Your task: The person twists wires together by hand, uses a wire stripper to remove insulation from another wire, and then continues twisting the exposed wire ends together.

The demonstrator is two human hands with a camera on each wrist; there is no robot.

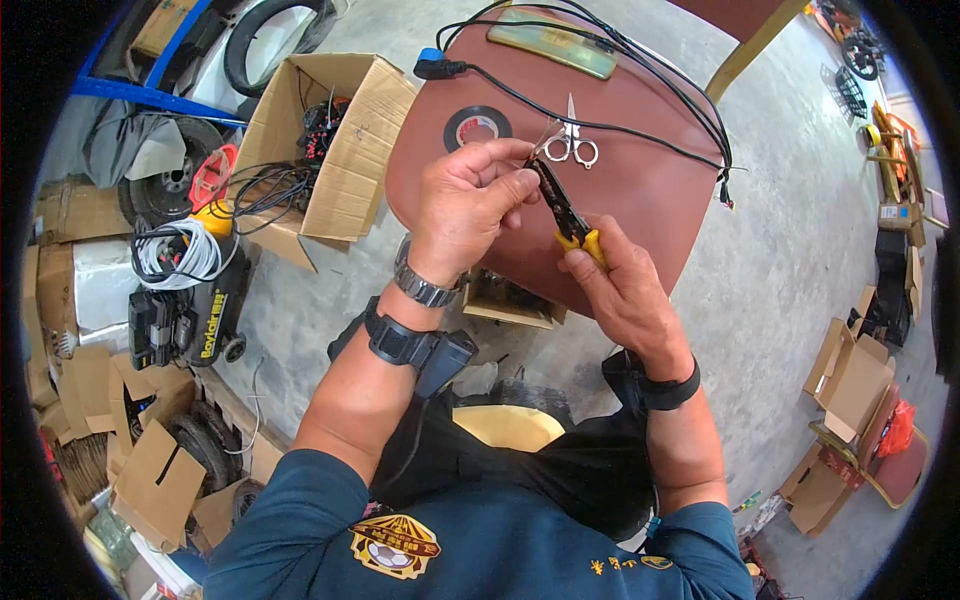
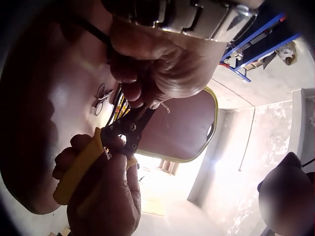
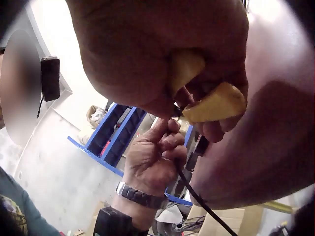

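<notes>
The right hand (image 1: 630, 285) grips yellow-handled pliers (image 1: 562, 205), their dark jaws pointing up toward the left hand (image 1: 470, 200). Thumb and fingers of the left hand pinch thin wire ends beside the jaws. In the left wrist view the yellow handles (image 2: 78, 172) lie in the right hand (image 2: 110, 196), and the dark tool head touches or nearly touches the left fingertips. A black cable (image 3: 202, 202) runs from the left hand (image 3: 155, 157) in the right wrist view. Small scissors (image 1: 572, 140) and black tape (image 1: 476, 127) lie on the reddish-brown seat (image 1: 640, 220) beyond the hands.
Black cables (image 1: 600, 130) with a blue-and-black plug (image 1: 438, 66) and a greenish case (image 1: 552, 45) lie on the seat's far part. An open cardboard box (image 1: 350, 150) stands left of it, near a coiled white hose (image 1: 180, 255). More cartons (image 1: 850, 370) are at the right.
</notes>
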